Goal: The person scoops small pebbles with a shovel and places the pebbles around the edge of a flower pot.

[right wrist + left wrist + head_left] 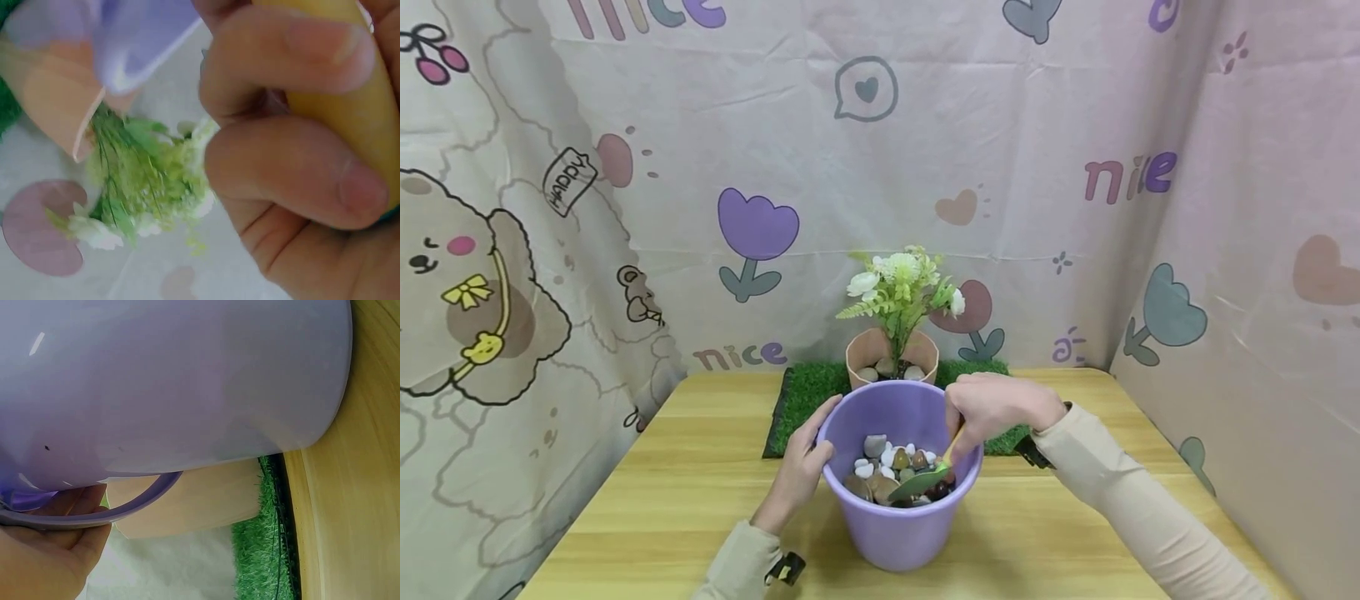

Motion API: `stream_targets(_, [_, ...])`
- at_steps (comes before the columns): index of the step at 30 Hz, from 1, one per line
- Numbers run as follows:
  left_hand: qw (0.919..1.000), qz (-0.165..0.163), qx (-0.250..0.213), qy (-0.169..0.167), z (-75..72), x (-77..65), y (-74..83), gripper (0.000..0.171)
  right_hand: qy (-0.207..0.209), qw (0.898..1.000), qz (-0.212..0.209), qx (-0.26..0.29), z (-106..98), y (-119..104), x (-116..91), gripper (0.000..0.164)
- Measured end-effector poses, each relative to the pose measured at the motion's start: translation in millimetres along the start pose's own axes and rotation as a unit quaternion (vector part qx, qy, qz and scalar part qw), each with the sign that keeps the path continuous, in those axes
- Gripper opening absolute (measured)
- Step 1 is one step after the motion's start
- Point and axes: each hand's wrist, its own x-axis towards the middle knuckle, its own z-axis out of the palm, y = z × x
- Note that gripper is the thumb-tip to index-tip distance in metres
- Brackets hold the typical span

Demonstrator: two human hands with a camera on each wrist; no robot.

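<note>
As seen from head view, purple bucket upright on wood-grain table. Inside, loose bed of stones: small white ones, larger grey and brown, several dark red. Left hand at left side of bucket, grasping near rim with bent fingers, some tucked behind curved purple strip in left wrist view; unclear whether handle or rim. Right hand above right rim, clenched round yellow grip of green trowel; in right wrist view, fingers wrapped close on same grip. Trowel slanting down into bucket, with blade lying over stones, tip toward near left. Just behind bucket, peach flowerpot on grass mat, holding a few pebbles plus white flowers among green leaves. At back, pale cloth printed with tulips, hearts and "nice". At both cuffs, dark straps over or beside light sleeves
</note>
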Motion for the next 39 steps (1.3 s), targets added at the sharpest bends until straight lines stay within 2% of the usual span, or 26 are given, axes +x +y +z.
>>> stream_targets(3, [1.0000, 0.002, 0.001, 0.003, 0.3, -0.7, -1.3, 0.068, -0.004, 1.000, 0.015, -0.019, -7, -1, -4, 0.021])
stream_targets(10, [1.0000, 0.006, -0.006, 0.002, 0.8, 0.0, -2.7, 0.069, 0.019, 0.991, 0.052, -0.125, -14, -21, -2, 0.016])
stream_targets(14, [0.9999, 0.003, -0.010, 0.000, 1.4, 0.3, -2.6, 0.069, 0.017, 0.989, 0.024, -0.145, -5, -24, 4, 0.015])
stream_targets(18, [1.0000, -0.001, -0.009, -0.002, 2.0, -0.2, -2.6, 0.068, 0.025, 0.990, -0.013, -0.136, 4, -16, 6, 0.014])
stream_targets(23, [1.0000, 0.002, -0.003, 0.004, 1.9, -0.7, -1.9, 0.068, 0.039, 0.993, -0.034, -0.108, 9, -5, 4, 0.014])
stream_targets(33, [0.9999, 0.004, -0.012, 0.003, 2.1, -1.5, -2.7, 0.068, 0.028, 0.997, -0.041, -0.067, 8, 4, 3, 0.016])
stream_targets(39, [0.9999, 0.003, -0.014, 0.004, 2.3, -0.7, -2.2, 0.069, 0.046, 0.997, -0.040, -0.055, 11, 11, 5, 0.008])
